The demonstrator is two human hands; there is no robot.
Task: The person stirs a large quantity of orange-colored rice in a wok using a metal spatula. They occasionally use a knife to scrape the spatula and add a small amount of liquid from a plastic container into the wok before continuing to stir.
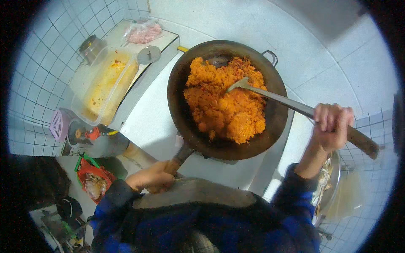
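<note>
A large dark wok (179, 104) holds a heap of crumbly orange-red food (242, 110), its exact kind unclear. My left hand (153, 177) grips the wok's wooden handle (183, 154) at the near side. Around the shaft of a long metal wok spatula (284, 100), close to its wooden end, my right hand (332, 126) is closed and slightly blurred. The spatula's blade rests in the middle of the food and is partly sunk in it. A wire loop handle (271, 58) sticks out at the wok's far right.
On the left counter stand an orange-stained plastic container (109, 91), a metal pot (91, 47), a round lid (148, 55) and a plastic bag of pinkish contents (144, 33). Below sits a gas cylinder (110, 145) with a red regulator (92, 133). A red bag-lined bin (95, 180) holds waste.
</note>
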